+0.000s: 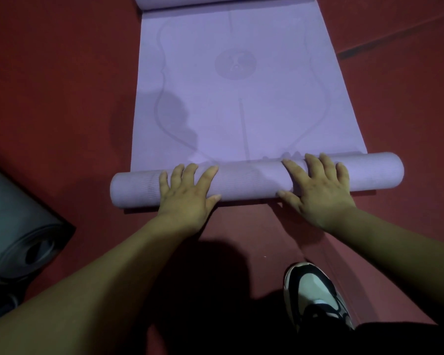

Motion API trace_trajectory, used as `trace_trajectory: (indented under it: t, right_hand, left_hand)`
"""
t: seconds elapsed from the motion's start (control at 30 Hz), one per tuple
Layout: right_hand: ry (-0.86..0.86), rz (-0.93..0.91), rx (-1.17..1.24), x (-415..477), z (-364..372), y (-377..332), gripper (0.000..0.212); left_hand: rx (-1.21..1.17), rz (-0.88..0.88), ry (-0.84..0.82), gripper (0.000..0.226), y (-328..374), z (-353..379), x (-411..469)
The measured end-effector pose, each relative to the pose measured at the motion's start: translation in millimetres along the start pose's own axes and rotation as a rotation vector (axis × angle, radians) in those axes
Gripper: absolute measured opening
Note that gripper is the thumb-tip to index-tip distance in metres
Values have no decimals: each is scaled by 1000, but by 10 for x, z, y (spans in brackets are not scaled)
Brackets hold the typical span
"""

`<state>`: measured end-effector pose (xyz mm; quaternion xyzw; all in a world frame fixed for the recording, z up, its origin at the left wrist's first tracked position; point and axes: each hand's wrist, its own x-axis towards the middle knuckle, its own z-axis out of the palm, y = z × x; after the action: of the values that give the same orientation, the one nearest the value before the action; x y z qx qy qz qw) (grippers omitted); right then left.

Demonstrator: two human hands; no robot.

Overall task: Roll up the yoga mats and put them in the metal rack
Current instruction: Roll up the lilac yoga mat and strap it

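A purple yoga mat (241, 98) lies flat on the red floor and stretches away from me. Its near end is wound into a roll (251, 179) that lies across the view. My left hand (187, 193) presses on the roll's left part with fingers spread and straight. My right hand (318, 190) presses on the right part the same way. The far end of the mat curls up at the top edge. No metal rack is in view.
A grey rolled mat (18, 226) lies on the floor at the left, its open end toward me. My black-and-white shoe (315, 293) stands on the red floor (62, 73) at the lower right. A floor seam runs at the upper right.
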<state>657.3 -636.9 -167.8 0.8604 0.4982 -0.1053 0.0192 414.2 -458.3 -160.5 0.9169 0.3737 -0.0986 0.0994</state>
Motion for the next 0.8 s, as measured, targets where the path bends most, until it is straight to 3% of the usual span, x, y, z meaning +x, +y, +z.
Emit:
trace_trajectory:
  t: [0.23, 0.8]
  right_hand:
    - [-42, 3, -10, 168, -91, 23, 86]
    - [-41, -148, -110, 443, -181, 82, 103]
  left_hand:
    - [-32, 51, 137, 70, 27, 154, -149]
    - [37, 13, 16, 94, 9, -22, 202]
